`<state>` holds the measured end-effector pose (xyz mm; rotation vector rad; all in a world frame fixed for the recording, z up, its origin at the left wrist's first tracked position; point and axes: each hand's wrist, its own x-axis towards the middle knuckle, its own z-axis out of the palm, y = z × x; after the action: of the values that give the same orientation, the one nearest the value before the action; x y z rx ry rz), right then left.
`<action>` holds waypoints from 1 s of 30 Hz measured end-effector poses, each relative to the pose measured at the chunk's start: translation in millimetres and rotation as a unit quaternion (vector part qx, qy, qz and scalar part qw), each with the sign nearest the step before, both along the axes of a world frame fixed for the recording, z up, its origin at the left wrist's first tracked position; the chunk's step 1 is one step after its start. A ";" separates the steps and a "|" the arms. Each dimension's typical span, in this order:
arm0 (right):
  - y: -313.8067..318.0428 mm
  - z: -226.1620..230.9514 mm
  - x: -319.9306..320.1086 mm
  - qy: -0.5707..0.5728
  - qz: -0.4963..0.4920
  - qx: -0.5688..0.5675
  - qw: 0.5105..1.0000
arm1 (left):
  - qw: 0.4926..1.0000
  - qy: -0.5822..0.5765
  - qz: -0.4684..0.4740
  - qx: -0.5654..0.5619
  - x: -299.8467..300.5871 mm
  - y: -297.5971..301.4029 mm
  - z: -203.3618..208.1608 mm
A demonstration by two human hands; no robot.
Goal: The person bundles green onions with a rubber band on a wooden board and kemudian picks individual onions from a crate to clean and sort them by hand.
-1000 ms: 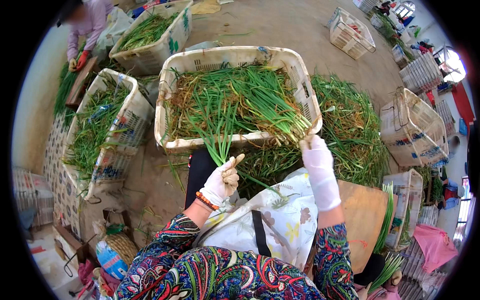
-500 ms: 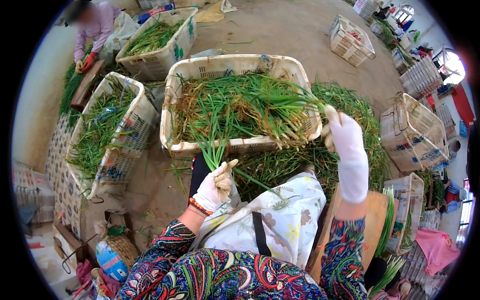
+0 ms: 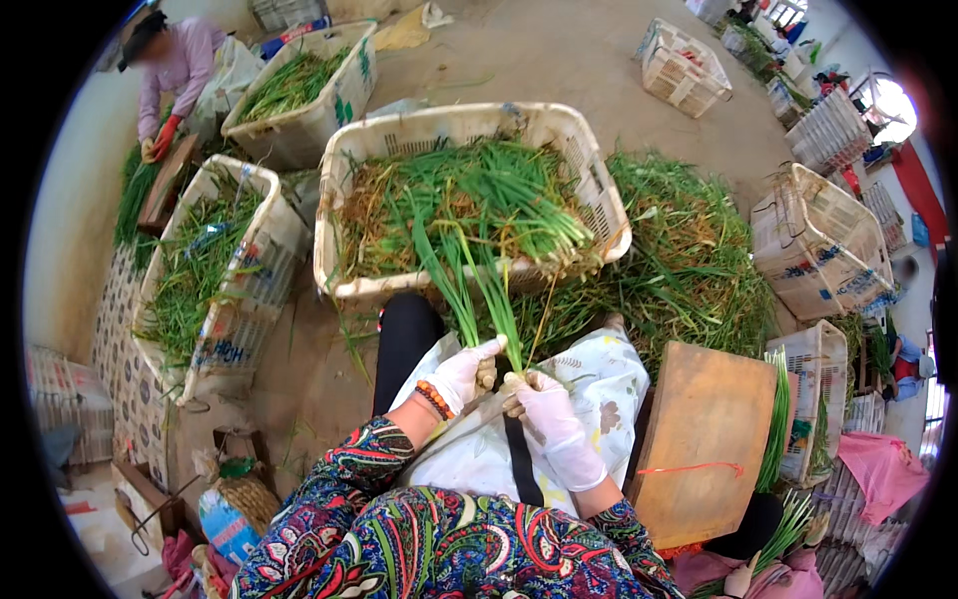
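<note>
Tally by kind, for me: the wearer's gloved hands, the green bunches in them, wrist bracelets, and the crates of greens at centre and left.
White-gloved hands: 2
Slim green leafy bunches held: 2
Orange-brown beaded bracelet: 1
White plastic openwork crates of greens: 3
Total: 8

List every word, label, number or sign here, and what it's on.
Crate at left: blue lettering, partly blurred; I won't copy it.
Crate at middle right: blue marks, too blurred to read.
Crate at upper left: green marks, unreadable.
Blue-and-white bag: markings too small to read.
Left hand, right hand and the green stalks they hold: no text visible.
</note>
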<state>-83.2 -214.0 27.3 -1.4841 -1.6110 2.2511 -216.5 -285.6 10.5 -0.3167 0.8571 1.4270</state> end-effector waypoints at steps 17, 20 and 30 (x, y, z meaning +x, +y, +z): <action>17.2 -29.0 -23.1 0.085 -0.120 -0.069 0.987 | 0.996 0.085 0.015 0.006 4.2 8.3 -6.3; 17.1 -33.9 -27.9 0.050 -0.050 0.037 0.997 | 0.997 0.080 0.023 0.002 0.6 5.0 -18.6; 44.3 9.5 -19.4 0.186 -0.001 -0.037 0.982 | 0.989 0.070 0.125 0.044 -45.3 14.0 3.8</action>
<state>-102.6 -169.7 36.7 -0.9919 -1.4272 2.4264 -261.8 -271.6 14.2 -0.2666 0.8872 1.7310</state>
